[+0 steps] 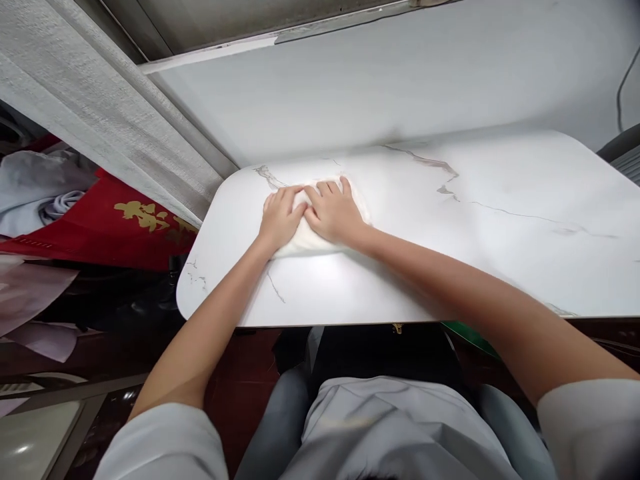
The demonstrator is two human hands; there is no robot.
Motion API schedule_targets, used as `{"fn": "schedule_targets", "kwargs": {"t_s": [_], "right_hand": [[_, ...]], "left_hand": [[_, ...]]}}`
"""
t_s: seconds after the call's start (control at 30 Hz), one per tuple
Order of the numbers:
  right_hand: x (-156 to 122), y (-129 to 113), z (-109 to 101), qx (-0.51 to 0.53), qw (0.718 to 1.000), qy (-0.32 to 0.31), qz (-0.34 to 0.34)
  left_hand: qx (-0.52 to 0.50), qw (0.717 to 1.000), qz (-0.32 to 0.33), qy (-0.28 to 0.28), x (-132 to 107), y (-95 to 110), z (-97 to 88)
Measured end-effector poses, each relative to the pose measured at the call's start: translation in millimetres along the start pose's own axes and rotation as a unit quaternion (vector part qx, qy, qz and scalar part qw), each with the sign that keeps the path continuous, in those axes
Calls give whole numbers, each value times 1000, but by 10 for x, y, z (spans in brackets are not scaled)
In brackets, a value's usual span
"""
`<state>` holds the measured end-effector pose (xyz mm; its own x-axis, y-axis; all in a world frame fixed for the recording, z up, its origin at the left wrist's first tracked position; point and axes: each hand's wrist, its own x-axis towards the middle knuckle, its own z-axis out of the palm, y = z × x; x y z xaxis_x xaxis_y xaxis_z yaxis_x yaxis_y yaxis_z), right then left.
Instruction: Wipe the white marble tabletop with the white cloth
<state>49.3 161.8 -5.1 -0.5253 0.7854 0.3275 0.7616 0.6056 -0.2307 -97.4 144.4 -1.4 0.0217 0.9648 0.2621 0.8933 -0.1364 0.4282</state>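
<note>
A soft white lump, perhaps dough or a folded cloth (305,241), lies on the white marble-patterned table (450,253) near its far left corner. My left hand (279,217) rests on its left side with fingers laid flat and close together. My right hand (334,212) presses on its right side, fingers stretched forward and flat. The two hands touch each other at the thumbs. Most of the white lump is hidden beneath them.
A pale wall rises behind the table. To the left lie a red cloth with gold characters (115,227), grey fabric (45,187) and a textured grey panel (100,113). A dark cable (623,87) hangs at far right. My grey-clad lap (380,427) is below the table's edge.
</note>
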Motion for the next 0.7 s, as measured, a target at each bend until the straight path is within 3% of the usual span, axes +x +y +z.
{"fn": "schedule_targets", "kwargs": {"t_s": [0.27, 0.7], "right_hand": [[736, 248, 272, 36, 999, 26, 9], [1274, 419, 366, 2, 999, 23, 39]], "left_hand": [[-23, 998, -34, 43, 640, -308, 76], [-52, 995, -58, 62, 1238, -557, 166]]}}
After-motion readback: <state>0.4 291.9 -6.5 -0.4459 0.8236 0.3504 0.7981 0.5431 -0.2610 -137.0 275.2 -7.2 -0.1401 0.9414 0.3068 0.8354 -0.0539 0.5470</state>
